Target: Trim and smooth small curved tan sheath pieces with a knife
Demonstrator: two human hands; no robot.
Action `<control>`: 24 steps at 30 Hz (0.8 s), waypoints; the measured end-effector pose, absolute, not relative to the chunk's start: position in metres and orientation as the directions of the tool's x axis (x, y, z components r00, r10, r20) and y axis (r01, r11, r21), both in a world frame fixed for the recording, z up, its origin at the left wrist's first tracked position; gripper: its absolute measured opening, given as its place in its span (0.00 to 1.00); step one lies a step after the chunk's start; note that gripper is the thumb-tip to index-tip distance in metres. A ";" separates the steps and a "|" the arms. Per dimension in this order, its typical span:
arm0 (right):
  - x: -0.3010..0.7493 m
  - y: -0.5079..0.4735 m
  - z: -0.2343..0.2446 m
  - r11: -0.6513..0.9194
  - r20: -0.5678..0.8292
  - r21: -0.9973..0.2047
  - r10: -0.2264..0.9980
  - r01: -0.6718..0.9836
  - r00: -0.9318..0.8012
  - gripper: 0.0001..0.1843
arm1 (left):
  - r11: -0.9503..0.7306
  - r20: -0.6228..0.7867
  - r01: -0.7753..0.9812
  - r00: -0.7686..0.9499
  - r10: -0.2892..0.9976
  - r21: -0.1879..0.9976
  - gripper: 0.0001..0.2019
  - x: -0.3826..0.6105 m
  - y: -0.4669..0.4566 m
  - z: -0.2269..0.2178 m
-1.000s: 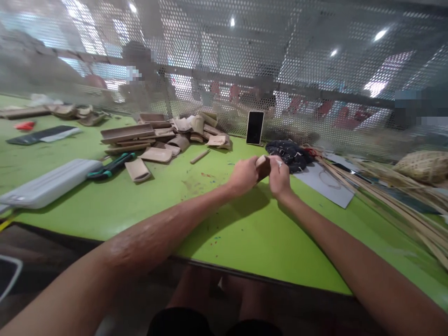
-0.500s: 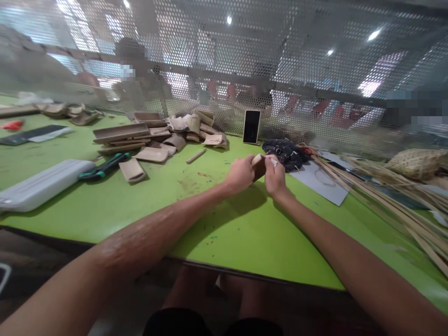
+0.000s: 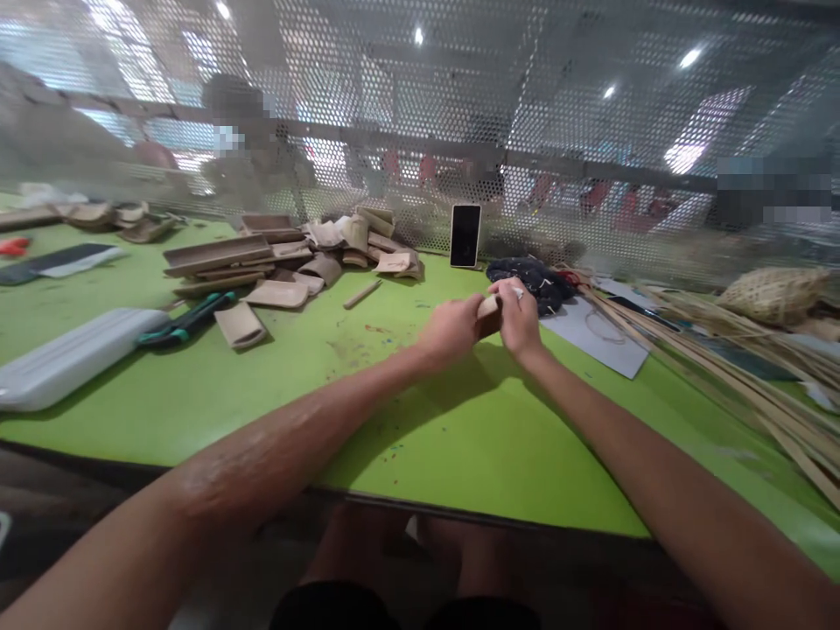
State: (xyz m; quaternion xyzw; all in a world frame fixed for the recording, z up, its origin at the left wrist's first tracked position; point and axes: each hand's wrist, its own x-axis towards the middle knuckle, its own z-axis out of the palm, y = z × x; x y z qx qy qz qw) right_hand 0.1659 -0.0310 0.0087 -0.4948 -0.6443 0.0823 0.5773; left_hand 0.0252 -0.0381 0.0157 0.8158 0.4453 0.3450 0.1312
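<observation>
A short brown piece of bamboo (image 3: 488, 322) is held just above the green table between both of my hands. My left hand (image 3: 452, 328) is closed round its left side, thumb toward the top end. My right hand (image 3: 518, 319) grips the right side with bent fingers. A small white patch (image 3: 518, 294) shows at the right fingers; whether it is a wrapping or a scrap of something I cannot tell. Much of the bamboo is covered by my fingers. Right behind the hands lies a dark cloth bundle (image 3: 531, 282), and a phone (image 3: 465, 236) stands upright beyond.
Split bamboo pieces (image 3: 276, 293) are heaped at the back left, with a thin stick (image 3: 362, 295) nearby. Left lie a green-and-black handled tool (image 3: 187, 322) and a long white case (image 3: 82, 357). Right are white paper (image 3: 600, 346), long strips (image 3: 715, 367) and a woven item (image 3: 774, 296). A perforated screen (image 3: 407, 131) borders the table.
My right fingers have shifted up over the top of the bamboo piece, and the piece has tilted slightly. The whole view has drifted a little.
</observation>
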 end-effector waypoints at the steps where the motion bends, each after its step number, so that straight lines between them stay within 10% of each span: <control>1: 0.166 -0.031 0.009 0.498 0.665 -0.674 0.731 0.546 0.153 0.18 | -0.572 0.440 0.642 0.376 0.815 0.511 0.10 0.026 -0.039 0.017; 6: 0.159 -0.035 0.001 0.455 0.618 -0.713 0.767 0.533 0.172 0.17 | -0.432 0.370 0.606 0.234 0.899 0.668 0.11 0.023 -0.033 0.014; 24: 0.160 -0.039 -0.001 0.451 0.651 -0.676 0.736 0.582 0.186 0.23 | -0.511 0.418 0.665 0.313 0.853 0.544 0.11 0.025 -0.035 0.014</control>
